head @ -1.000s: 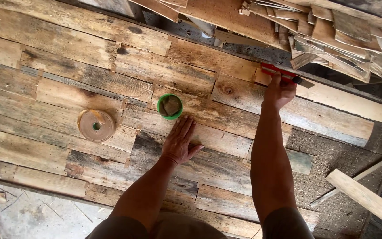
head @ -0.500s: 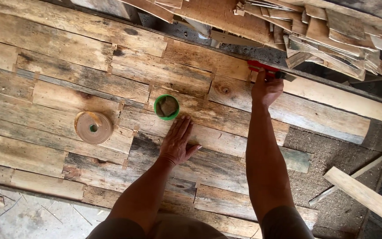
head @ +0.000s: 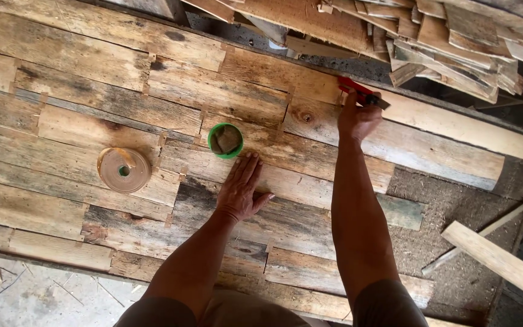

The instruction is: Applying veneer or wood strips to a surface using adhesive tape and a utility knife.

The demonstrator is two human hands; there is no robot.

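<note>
My left hand (head: 241, 188) lies flat, fingers spread, on a panel of weathered wood planks (head: 92, 115), just below a small green cup (head: 226, 140). My right hand (head: 358, 118) reaches to the panel's far edge and grips a red-handled tool (head: 361, 92) held against a long pale plank (head: 455, 130). The tool's working end is partly hidden by my fingers. A roll of brown tape (head: 123, 170) rests on the planks to the left of my left hand.
A heap of loose wood offcuts (head: 437, 36) lies beyond the panel's far edge. A bare board surface (head: 455, 254) shows at the right, with a loose pale batten (head: 503, 263) across it. Concrete floor (head: 43, 297) shows at lower left.
My right hand with the red tool has shifted left along the far plank. My left hand stays flat below the green cup.
</note>
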